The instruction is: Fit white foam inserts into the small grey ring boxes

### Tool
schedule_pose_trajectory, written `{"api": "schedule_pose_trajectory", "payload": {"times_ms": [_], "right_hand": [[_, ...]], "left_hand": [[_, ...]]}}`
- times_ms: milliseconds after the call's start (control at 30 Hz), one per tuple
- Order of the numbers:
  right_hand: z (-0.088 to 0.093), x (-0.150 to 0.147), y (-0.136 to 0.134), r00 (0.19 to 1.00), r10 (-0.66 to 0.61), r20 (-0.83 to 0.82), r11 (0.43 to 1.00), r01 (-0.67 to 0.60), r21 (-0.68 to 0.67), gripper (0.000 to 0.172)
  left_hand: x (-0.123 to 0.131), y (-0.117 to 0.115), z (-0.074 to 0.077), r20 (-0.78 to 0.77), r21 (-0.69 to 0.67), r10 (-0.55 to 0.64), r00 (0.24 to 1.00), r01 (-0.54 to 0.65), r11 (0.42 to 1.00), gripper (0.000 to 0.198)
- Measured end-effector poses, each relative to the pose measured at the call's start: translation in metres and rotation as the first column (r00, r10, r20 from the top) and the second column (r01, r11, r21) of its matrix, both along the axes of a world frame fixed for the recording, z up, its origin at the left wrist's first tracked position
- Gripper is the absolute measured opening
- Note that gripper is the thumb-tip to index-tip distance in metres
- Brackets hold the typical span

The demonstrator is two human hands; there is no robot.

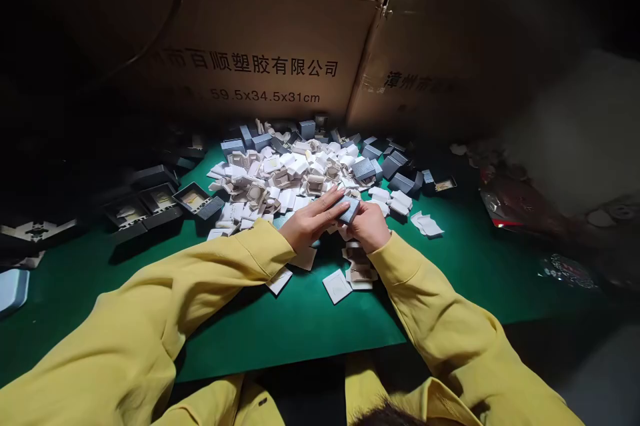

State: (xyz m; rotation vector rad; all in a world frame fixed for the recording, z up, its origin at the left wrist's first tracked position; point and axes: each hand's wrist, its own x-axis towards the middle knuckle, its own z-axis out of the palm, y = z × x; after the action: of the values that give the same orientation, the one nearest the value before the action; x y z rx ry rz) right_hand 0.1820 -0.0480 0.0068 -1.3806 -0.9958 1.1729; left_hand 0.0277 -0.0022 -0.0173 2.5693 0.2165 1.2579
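Observation:
Between my two hands is a small blue-grey box (349,211), held above the near edge of a pile. My left hand (314,218) lies along its left side with the fingers stretched over the top. Round the right side, my right hand (369,225) has its fingers curled. Its fingertips are partly hidden by the box. Under and behind the hands spreads a heap of folded white paper inserts (300,169). One loose white insert (338,287) lies on the green table (300,326) just in front of me.
Several dark blue boxes (364,169) lie around the heap. Open box trays (193,198) stand to the left. Large cardboard cartons (270,26) wall off the back. Clear plastic bags (520,209) lie at the right, and a pale blue lid (13,289) sits far left.

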Motion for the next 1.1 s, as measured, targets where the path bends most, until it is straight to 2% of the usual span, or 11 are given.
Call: {"api": "schedule_pose_trajectory", "payload": {"times_ms": [167,300,467,567,667,733,800,900,967,1100], "right_hand": [[-0.002,-0.004,-0.003,1.000,-0.025,-0.006,0.996,0.026,0.086,0.012],[-0.004,-0.003,-0.001,0.999,0.052,-0.001,0.986,-0.051,0.158,0.011],[-0.007,-0.002,0.001,0.982,0.125,0.142,0.957,-0.157,0.245,0.009],[-0.006,-0.003,0.000,0.955,0.065,0.288,0.957,-0.142,0.255,0.010],[-0.006,-0.004,0.000,0.914,-0.043,0.404,0.970,-0.059,0.236,0.011],[-0.006,-0.005,0.000,0.949,0.004,0.314,0.987,-0.054,0.151,0.014],[-0.005,-0.005,0.001,0.984,0.139,0.116,0.986,-0.149,0.081,0.027],[-0.002,-0.004,0.003,0.949,0.298,-0.100,0.947,-0.281,0.154,0.040],[0.000,0.000,0.006,0.948,0.291,-0.129,0.940,-0.259,0.224,0.037],[0.006,0.017,0.016,0.986,0.131,-0.104,0.951,-0.096,0.294,0.041]], "left_hand": [[0.002,-0.004,0.001,0.088,0.051,0.030,0.996,-0.035,0.998,0.053],[0.002,-0.004,0.006,0.134,0.074,0.032,0.990,-0.042,0.996,0.046],[-0.001,-0.002,0.008,0.086,0.033,0.068,0.994,-0.071,0.997,0.040],[-0.001,-0.002,0.006,0.065,0.008,0.086,0.994,-0.087,0.996,0.042],[0.000,-0.002,0.003,0.061,0.004,0.175,0.983,-0.176,0.984,0.041],[0.001,-0.001,0.002,0.052,-0.012,0.234,0.971,-0.234,0.972,0.039],[0.002,0.001,0.002,0.046,-0.054,0.262,0.964,-0.259,0.964,0.037],[0.007,0.007,0.007,0.073,-0.135,0.294,0.953,-0.283,0.950,0.037],[0.013,0.012,0.014,0.098,-0.171,0.297,0.950,-0.278,0.945,0.040],[0.035,0.019,0.034,0.145,-0.184,0.230,0.962,-0.203,0.962,0.051]]}}
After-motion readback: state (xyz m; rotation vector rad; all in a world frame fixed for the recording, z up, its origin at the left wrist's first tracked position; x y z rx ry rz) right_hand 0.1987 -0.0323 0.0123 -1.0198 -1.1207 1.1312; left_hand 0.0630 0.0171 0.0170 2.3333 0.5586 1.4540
